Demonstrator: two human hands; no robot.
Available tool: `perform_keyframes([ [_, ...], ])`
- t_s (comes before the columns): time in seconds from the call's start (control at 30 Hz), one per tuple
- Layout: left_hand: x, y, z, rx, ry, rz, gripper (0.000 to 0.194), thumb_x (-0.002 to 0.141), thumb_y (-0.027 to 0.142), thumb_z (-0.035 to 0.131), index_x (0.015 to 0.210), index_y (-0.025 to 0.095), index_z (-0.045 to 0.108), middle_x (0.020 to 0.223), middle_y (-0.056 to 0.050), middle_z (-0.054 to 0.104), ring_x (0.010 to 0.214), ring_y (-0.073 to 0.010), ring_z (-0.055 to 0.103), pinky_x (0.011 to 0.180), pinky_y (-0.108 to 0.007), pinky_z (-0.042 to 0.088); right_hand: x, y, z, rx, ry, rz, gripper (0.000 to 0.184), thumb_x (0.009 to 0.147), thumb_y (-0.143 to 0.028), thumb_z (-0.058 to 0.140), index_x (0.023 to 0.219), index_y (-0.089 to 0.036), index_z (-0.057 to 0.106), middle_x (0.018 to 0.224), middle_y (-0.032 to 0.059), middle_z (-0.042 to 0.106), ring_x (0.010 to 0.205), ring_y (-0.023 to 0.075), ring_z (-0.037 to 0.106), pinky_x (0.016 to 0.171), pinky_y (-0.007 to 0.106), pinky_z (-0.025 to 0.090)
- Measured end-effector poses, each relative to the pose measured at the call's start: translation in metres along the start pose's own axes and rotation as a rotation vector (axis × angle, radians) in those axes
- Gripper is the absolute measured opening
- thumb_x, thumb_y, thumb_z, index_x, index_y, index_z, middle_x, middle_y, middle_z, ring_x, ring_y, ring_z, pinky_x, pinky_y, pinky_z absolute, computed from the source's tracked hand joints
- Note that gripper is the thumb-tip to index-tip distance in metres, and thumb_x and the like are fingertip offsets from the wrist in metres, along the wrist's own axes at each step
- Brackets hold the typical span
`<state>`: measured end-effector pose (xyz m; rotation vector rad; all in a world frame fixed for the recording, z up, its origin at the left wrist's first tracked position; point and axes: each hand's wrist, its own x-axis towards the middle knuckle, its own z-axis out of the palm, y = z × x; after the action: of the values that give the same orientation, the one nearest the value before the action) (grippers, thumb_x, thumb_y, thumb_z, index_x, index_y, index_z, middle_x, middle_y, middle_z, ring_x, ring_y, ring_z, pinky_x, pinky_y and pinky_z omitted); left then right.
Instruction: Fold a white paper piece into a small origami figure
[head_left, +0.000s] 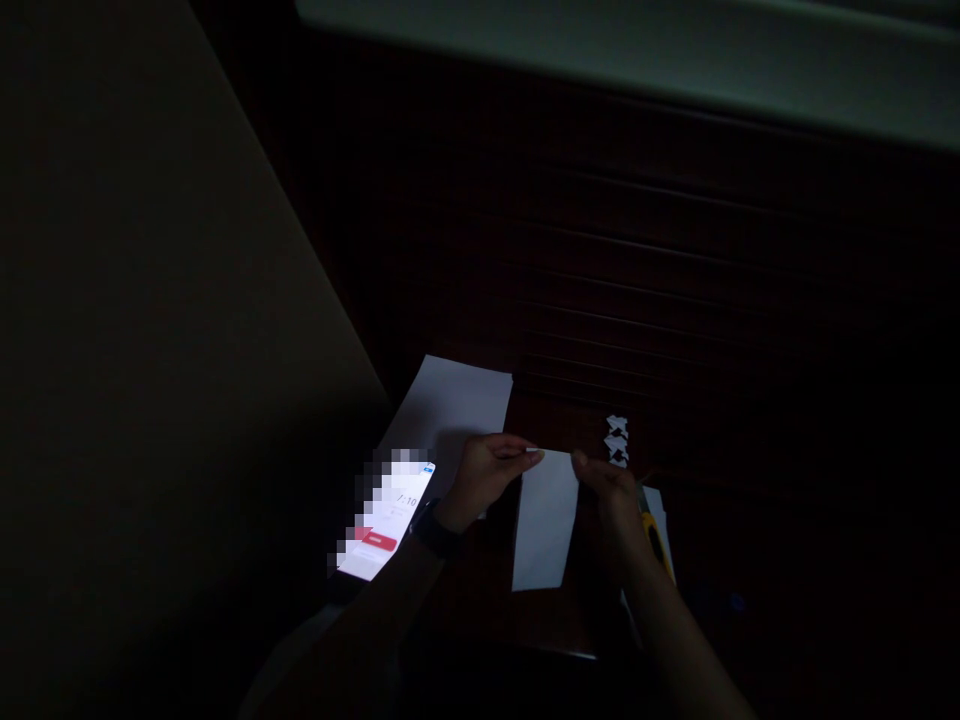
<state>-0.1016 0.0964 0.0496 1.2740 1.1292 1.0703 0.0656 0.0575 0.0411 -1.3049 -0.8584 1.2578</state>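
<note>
A white strip of paper [546, 525] hangs between my two hands over a dark wooden surface. My left hand [487, 474] pinches its upper left corner between thumb and fingers. At the upper right corner, my right hand [611, 490] grips the paper with its fingers closed. The strip's lower end hangs towards me. Beside my right wrist lie scissors [657, 540] with yellow and black handles, partly hidden by the arm, on some white paper [657, 505].
Larger white sheets [461, 400] lie behind my left hand. A lit phone [386, 520] stands left of my left wrist, its screen partly pixelated. Small cut paper pieces [616, 440] lie beyond my right hand. A pale wall [150, 300] rises on the left; the scene is very dark.
</note>
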Motion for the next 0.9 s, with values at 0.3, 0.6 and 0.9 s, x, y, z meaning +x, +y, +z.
perform_keyframes([
  [0.3,0.005,-0.006,-0.005,-0.091,0.092,0.017,0.029,0.062,0.033,0.070,0.082,0.013,0.067,0.082,-0.009,0.069,0.078,-0.0195,0.064,0.068,-0.027,0.051,0.001,0.009,-0.008,-0.262,-0.135,0.021,0.029,0.063,-0.042,0.068,0.057,-0.015,0.061,0.058,0.0018,0.060,0.053,0.0132,0.050,0.050,0.023,0.036],
  [0.6,0.001,-0.003,-0.005,-0.129,-0.098,-0.110,0.031,0.067,0.039,0.064,0.084,0.012,0.066,0.080,-0.008,0.067,0.070,-0.0175,0.062,0.058,-0.026,0.050,0.005,0.009,-0.009,-0.176,-0.005,-0.038,0.031,0.060,-0.037,0.071,0.048,-0.016,0.052,0.047,-0.0040,0.047,0.043,0.0083,0.039,0.043,0.022,0.029],
  [0.9,-0.001,-0.008,0.001,-0.048,-0.124,-0.186,0.031,0.062,0.041,0.067,0.072,0.012,0.065,0.068,-0.006,0.064,0.061,-0.0142,0.059,0.052,-0.023,0.048,0.007,0.006,-0.010,0.057,-0.014,0.059,0.024,0.062,-0.036,0.071,0.058,-0.015,0.061,0.059,0.0024,0.062,0.052,0.0153,0.054,0.051,0.026,0.041],
])
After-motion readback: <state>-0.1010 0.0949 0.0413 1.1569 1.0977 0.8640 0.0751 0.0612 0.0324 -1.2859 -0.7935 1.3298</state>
